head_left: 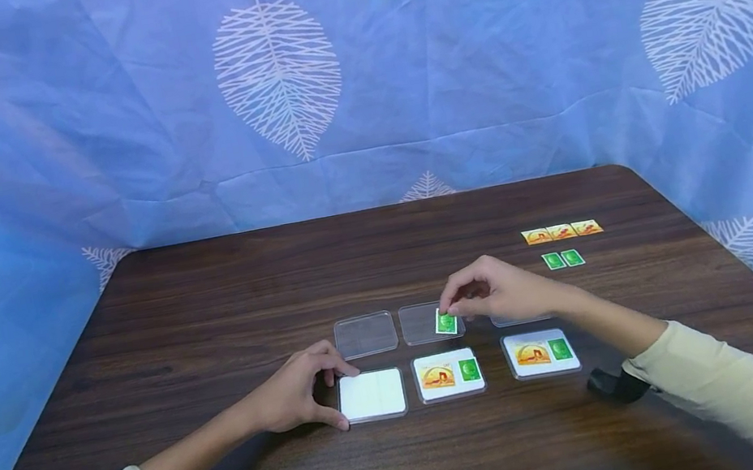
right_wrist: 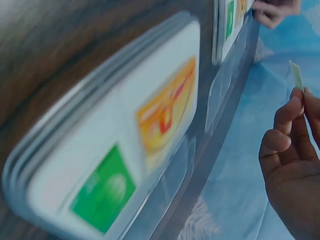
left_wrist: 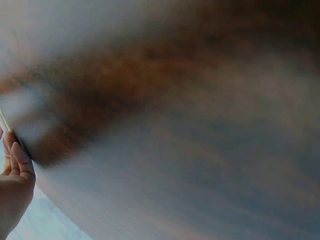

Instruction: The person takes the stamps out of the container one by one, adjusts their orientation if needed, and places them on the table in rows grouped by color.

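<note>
My right hand pinches a small green stamp by its upper edge, above the middle clear lid. In the right wrist view the stamp stands edge-on between thumb and fingers. My left hand holds the left side of a clear case with a white insert, thumb at its near corner and fingers at its far one. To its right lie two similar cases, the middle one and the right one, each bearing one orange and one green stamp.
Behind the cases lie the left clear lid and the right lid, partly covered by my right hand. Three orange stamps and two green stamps sit farther back on the dark wooden table. A blue leaf-print cloth hangs behind.
</note>
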{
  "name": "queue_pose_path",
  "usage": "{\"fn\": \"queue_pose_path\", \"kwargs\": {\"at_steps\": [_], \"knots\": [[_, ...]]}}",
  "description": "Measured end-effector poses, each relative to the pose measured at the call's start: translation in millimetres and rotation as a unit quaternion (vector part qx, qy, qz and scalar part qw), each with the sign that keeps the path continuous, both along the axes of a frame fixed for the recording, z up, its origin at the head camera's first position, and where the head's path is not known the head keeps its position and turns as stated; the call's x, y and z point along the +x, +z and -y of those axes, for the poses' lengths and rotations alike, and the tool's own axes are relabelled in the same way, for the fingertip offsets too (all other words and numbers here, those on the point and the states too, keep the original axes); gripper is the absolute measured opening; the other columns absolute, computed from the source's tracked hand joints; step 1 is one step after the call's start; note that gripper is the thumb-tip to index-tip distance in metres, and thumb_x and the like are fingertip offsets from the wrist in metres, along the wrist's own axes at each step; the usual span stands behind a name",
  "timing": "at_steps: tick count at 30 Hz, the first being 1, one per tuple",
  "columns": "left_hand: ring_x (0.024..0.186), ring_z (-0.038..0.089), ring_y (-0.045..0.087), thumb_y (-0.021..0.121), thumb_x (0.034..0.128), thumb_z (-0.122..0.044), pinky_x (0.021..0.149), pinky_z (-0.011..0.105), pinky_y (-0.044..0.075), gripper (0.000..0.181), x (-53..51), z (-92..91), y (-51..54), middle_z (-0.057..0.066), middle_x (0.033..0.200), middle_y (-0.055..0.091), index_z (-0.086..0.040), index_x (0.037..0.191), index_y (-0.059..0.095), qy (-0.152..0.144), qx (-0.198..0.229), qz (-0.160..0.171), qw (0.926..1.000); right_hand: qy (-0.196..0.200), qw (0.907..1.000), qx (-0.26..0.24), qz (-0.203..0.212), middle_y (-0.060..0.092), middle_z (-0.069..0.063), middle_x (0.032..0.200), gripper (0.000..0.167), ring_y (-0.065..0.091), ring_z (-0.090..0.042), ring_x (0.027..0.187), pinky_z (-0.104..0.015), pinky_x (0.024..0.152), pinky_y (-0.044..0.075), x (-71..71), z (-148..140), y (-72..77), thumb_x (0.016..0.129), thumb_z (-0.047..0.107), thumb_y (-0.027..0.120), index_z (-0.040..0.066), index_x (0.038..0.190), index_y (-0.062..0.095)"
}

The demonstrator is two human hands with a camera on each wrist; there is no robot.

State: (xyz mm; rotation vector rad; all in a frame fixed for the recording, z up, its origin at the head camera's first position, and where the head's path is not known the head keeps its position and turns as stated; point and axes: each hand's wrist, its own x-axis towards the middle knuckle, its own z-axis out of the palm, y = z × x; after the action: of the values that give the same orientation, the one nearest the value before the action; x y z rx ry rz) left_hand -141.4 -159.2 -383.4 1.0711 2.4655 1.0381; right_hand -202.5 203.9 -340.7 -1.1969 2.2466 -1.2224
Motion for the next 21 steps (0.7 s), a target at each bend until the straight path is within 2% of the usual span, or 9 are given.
{"fn": "queue_pose_path", "kwargs": {"at_steps": [2,7,12,16,21], "knots": [[0.086,0.008,0.047,0.095,0.0747,-0.018,0.076,0.026,0.043,0.053,0.0,-0.2,0.0,-0.002,0.099,0.054,-0.002,0.121,0.074,0.001,0.000,0.002,1.0000,-0.004,1.0000,-0.003,0.000,0.073,-0.008,0.099,0.013,0.063,-0.029,0.076,-0.033,0.067,0.055,-1.8,-6,-0.3,0.100,-0.002,0.064,0.003,0.106,0.075],[0.086,0.007,0.047,0.094,0.0750,-0.019,0.075,0.025,0.043,0.053,-0.2,-0.4,-0.5,-0.002,0.100,0.054,-0.002,0.120,0.073,-0.001,-0.002,-0.001,1.0000,-0.018,0.9996,-0.019,-0.008,0.071,-0.010,0.093,0.017,0.058,-0.018,0.073,-0.027,0.062,0.048,-5.8,-23,-0.1,0.095,-0.007,0.065,0.004,0.103,0.075],[0.085,0.006,0.047,0.094,0.0753,-0.020,0.074,0.024,0.042,0.052,-0.1,0.3,-1.3,-0.002,0.098,0.053,-0.002,0.120,0.073,-0.003,-0.001,-0.007,1.0000,-0.021,0.9988,-0.042,-0.017,0.066,-0.016,0.086,0.020,0.052,-0.017,0.067,-0.028,0.055,0.042,-11.4,-44,2.8,0.092,-0.012,0.063,0.002,0.102,0.073],[0.085,0.006,0.047,0.094,0.0751,-0.020,0.074,0.025,0.043,0.053,-0.1,0.7,-2.0,-0.003,0.098,0.053,-0.002,0.120,0.073,-0.003,0.000,-0.009,1.0000,-0.039,0.9978,-0.043,-0.030,0.067,-0.009,0.088,0.022,0.053,-0.016,0.069,-0.028,0.055,0.043,-15.8,-59,6.9,0.090,-0.013,0.063,0.002,0.103,0.072],[0.085,0.007,0.048,0.094,0.0749,-0.020,0.075,0.026,0.044,0.053,-0.4,0.5,-2.6,-0.002,0.099,0.054,-0.002,0.120,0.073,-0.003,0.001,-0.008,1.0000,-0.062,0.9961,-0.044,-0.044,0.068,-0.007,0.088,0.024,0.053,-0.017,0.068,-0.028,0.055,0.043,-19.3,-73,7.1,0.089,-0.015,0.063,0.002,0.103,0.073]]}}
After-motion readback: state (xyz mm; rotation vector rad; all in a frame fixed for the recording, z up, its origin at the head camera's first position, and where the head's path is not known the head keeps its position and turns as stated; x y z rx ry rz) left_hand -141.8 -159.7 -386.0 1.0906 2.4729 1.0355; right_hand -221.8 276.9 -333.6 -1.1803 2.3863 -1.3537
